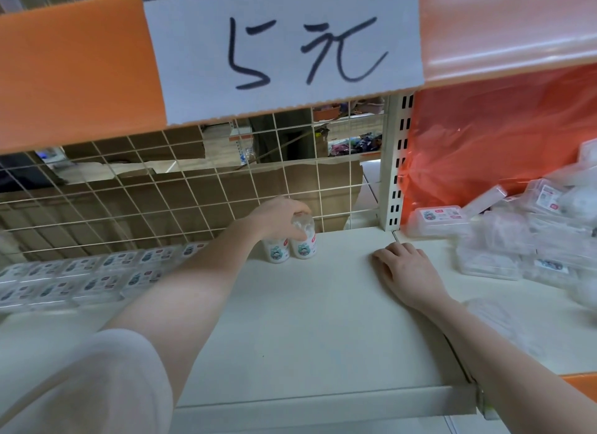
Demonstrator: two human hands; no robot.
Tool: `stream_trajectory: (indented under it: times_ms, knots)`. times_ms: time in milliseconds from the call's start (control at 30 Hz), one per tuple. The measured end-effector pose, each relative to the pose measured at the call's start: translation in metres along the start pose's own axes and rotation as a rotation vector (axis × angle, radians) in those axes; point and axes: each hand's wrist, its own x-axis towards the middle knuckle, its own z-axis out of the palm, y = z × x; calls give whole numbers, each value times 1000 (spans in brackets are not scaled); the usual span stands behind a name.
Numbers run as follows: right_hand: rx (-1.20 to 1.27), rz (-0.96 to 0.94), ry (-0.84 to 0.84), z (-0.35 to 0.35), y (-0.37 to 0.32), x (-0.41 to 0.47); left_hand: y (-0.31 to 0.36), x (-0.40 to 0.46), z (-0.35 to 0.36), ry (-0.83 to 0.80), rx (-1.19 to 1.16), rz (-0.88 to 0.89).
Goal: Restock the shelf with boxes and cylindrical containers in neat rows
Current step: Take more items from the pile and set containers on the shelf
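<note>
We judge restocking partly done: flat clear plastic boxes (80, 273) lie in rows at 9 o'clock, our left hand (274, 215) curls its fingers over the clear cylindrical container (303, 236) beside a second container (275, 249) at the white shelf's (307, 336) 12 o'clock, our right hand (400, 269) rests flat, fingers extended, and a loose box pile (523, 233) waits at 3 o'clock.

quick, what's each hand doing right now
Left hand: grips the top of a container on the shelf.
Right hand: open, flat on the shelf, holding nothing.
</note>
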Motion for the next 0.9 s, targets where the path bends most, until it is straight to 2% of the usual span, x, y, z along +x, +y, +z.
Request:
stream_trajectory:
  times_ms: [633,800,900]
  knots:
    - [5,4,3,-1,-2,-1,-7,0,0,-21,27,-2]
    - [5,2,-38,-5,-3,-1,-3,-5,-2,10,-7,-9]
    - [5,1,-73,-7,-3,-2,4,-12,-3,83,25,15]
